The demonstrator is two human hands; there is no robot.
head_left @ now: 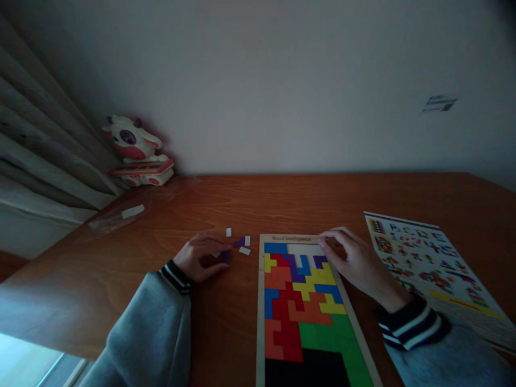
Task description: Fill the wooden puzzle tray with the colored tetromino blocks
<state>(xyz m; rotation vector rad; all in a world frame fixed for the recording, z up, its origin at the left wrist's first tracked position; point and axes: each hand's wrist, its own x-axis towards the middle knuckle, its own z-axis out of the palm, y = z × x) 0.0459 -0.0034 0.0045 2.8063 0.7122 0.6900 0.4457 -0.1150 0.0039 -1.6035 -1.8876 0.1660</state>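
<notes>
Hands: 2, left and right.
Left hand [202,259]: over the table, left of the board; fingers and thumb curved, a gap between them, dark purple piece [224,257] at the tips. Can't tell if it's gripped or just touched.
Right hand [350,259]: at the board's top right corner, thumb and index close together, other fingers loosely bent. Can't tell if anything is pinched.
Board [261,301]: 1, wood-framed, flat on the table [226,204] between the hands. Near end runs out of view.
Fill: 7 colors. Black 1 patch, green 1, purple 2, blue 4; rest is red, orange, yellow. Seams too dim for a true piece count.
Gap [304,249]: 1 pale open area under the top rail, right of the top left blue patch, dipping between blue and purple.
Loose bits: 3 white tabs [244,250] plus 1 loose purple [241,243], between left hand and board, near its left edge. One more pale bit by the left fingers.
Sheet [435,263]: 1, printed, right of the board; right sleeve overlaps it.
Back: 1 cow toy [139,153], far left by the curtain [40,140]; 1 wrapper [116,217] with a white strip, nearer; 1 label [440,103] on the wall [282,97].
Room: wide strip of tabletop from top rail to wall; board-to-sheet strip is narrow, right wrist over it.
</notes>
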